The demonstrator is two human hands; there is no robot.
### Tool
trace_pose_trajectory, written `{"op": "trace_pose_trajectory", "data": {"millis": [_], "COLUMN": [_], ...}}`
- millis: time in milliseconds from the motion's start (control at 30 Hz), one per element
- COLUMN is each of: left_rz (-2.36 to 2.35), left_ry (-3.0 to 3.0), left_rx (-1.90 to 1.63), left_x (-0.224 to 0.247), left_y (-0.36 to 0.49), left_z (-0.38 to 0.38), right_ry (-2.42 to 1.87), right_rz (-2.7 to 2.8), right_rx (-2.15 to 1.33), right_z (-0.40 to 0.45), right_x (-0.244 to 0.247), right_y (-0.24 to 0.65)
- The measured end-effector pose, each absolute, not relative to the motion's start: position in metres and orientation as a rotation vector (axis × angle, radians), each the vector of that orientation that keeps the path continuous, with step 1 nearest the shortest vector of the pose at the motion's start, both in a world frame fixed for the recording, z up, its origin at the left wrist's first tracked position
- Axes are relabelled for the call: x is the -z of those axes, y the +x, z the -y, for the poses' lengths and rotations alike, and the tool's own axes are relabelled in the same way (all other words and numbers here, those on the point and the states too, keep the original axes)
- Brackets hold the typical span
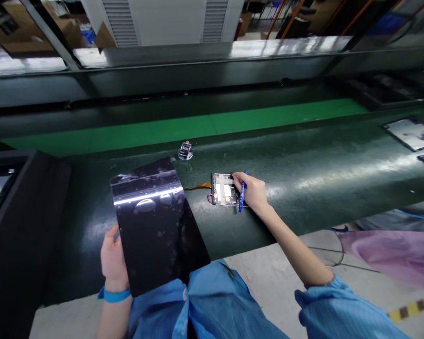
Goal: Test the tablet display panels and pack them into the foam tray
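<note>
My left hand (113, 263), with a blue wristband, grips the left edge of a large glossy black screen panel (155, 230). A clear film is partly lifted along the panel's top end, and the panel tilts in front of my lap. My right hand (253, 192) has a blue pen (242, 190) held in its bent fingers. Those fingertips rest at the top right of a small electronic module (223, 189) lying on the green bench. An orange flat cable (199, 186) leads from the module toward the panel; its other end is hidden.
A small clear round object with a dark label (185, 150) stands on the green bench (304, 174). Black trays or bins (53, 183) border the left. Flat framed panels (411, 133) lie at the far right. A person in pink clothing (392, 252) is at right.
</note>
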State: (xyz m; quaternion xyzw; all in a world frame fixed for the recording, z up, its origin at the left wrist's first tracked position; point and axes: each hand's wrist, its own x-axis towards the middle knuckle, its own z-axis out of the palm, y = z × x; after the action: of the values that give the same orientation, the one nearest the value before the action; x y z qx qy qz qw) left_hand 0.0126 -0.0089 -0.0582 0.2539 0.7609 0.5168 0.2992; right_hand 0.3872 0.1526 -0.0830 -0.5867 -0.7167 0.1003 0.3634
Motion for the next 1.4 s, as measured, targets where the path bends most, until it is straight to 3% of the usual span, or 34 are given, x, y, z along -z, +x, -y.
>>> {"op": "trace_pose_trajectory", "data": {"millis": [100,233,433,900,1133,1400], "left_rz": [-1.981,-1.464,-1.075,-1.052,-1.112,-1.200], "left_ry": [0.417,0.327,0.201,0.273,0.247,0.238], "left_rx": [-1.389,-1.387,-1.312,-1.302,-1.294,-1.280], "left_x": [0.043,0.037,0.030,0.031,0.034,0.025], "left_y": [0.031,0.046,0.056,0.063,0.061,0.058], "left_z": [0.005,-0.001,-0.003,0.002,0.004,0.009], "right_ry": [-1.482,-1.296,-1.042,-1.243,-1.117,-1.187], "right_rz": [1.695,1.472,1.631,1.586,1.529,1.516], "right_rx": [-0.281,-0.795,-1.154,-1.078,-1.190,-0.863], "right_z": [-0.138,-0.092,-0.042,-0.033,-0.030,-0.074], "right_x": [0.070,0.042,0.029,0.037,0.028,0.006], "right_y": [0.369,0.320,0.271,0.259,0.262,0.285]}}
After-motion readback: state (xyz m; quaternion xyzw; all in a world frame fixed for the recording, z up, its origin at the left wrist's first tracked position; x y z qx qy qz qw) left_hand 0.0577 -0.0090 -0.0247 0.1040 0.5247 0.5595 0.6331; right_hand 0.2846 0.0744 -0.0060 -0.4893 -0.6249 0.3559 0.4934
